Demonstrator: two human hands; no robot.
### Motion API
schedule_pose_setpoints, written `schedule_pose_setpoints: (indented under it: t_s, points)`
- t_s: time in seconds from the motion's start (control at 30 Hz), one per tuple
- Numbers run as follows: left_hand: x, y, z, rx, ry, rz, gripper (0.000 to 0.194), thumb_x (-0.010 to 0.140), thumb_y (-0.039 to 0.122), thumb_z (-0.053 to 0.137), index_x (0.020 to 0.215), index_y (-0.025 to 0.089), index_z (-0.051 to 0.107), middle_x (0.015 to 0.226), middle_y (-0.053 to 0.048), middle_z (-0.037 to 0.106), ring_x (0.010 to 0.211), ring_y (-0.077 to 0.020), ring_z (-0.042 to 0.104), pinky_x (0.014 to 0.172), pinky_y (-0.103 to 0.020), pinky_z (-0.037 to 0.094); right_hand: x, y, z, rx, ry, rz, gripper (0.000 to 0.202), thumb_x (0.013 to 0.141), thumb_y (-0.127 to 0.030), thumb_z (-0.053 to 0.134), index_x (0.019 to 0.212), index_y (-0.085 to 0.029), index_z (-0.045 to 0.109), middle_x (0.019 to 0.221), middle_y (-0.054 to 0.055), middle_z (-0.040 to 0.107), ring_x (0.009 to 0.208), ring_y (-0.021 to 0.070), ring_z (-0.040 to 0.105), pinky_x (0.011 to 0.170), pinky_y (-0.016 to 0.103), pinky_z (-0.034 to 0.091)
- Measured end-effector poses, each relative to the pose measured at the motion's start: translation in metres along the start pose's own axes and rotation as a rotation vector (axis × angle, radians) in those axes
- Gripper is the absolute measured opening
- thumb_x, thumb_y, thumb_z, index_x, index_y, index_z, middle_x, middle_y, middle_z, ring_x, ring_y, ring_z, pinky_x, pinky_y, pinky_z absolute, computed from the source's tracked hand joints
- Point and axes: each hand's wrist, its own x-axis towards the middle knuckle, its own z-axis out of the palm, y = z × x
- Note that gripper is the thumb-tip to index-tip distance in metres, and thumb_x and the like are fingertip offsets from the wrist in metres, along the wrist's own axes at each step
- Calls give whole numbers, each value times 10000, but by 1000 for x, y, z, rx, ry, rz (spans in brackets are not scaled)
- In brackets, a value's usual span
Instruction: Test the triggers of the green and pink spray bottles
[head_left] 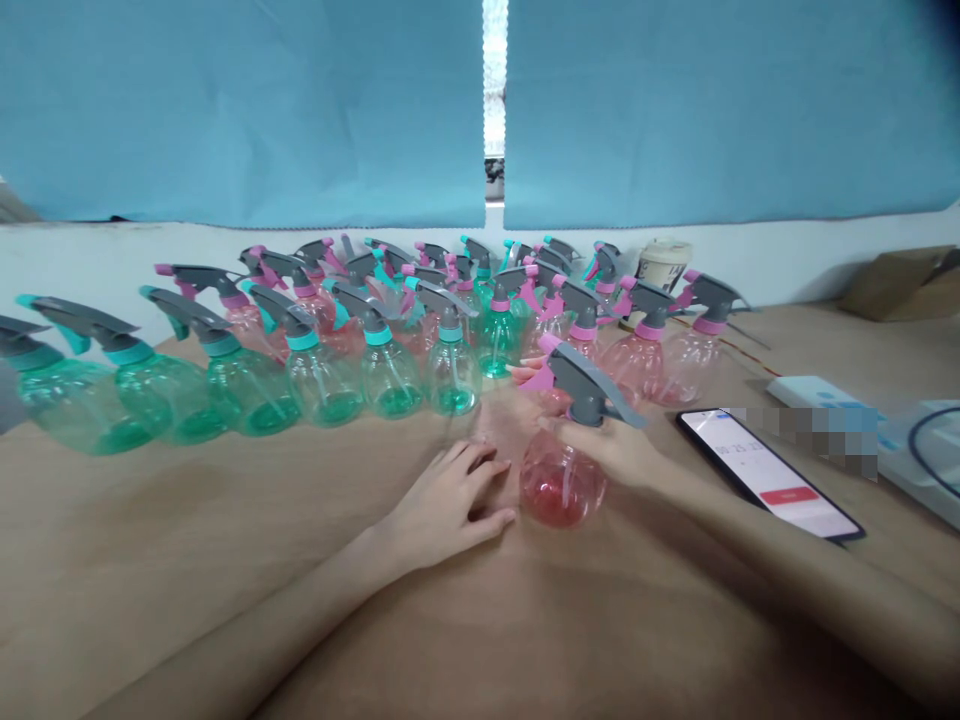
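My right hand point(600, 440) is wrapped round the neck of a pink spray bottle point(562, 485) with a grey and pink trigger head; some fingers show beyond it. Just left of that bottle, my left hand point(457, 505) rests on the wooden table point(360, 620), fingers apart, with nothing in it. A front row of green spray bottles point(322, 390) with turquoise collars stands at the left and middle. Pink spray bottles point(637, 360) stand behind my right hand, with more green and pink ones in rows farther back.
A phone point(772, 475) showing a timer lies right of my right forearm. Beyond it are a white power strip point(825, 395) and a cable. At the back are a paper cup point(664, 265), a brown box point(904, 285) and a blue curtain point(240, 110).
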Motion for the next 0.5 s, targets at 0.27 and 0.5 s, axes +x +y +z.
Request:
schedule_pose_setpoints:
  t_s: [0.27, 0.5]
  points:
    - [0, 1, 0, -4, 7, -2, 444, 850, 435, 481, 1213, 180, 463, 1254, -108, 434, 1174, -270, 369, 956, -409, 329, 1, 1, 1, 52, -20, 85, 85, 642, -287, 530, 592, -226, 498, 629, -8, 535, 641, 168, 527, 621, 318, 448]
    - [0, -1, 2, 5, 2, 4, 454, 847, 437, 488, 1222, 182, 456, 1252, -108, 435, 1178, -262, 362, 961, -403, 321, 0, 2, 1, 52, -30, 128, 139, 641, -300, 527, 541, -218, 475, 608, -19, 509, 624, 153, 493, 607, 294, 427]
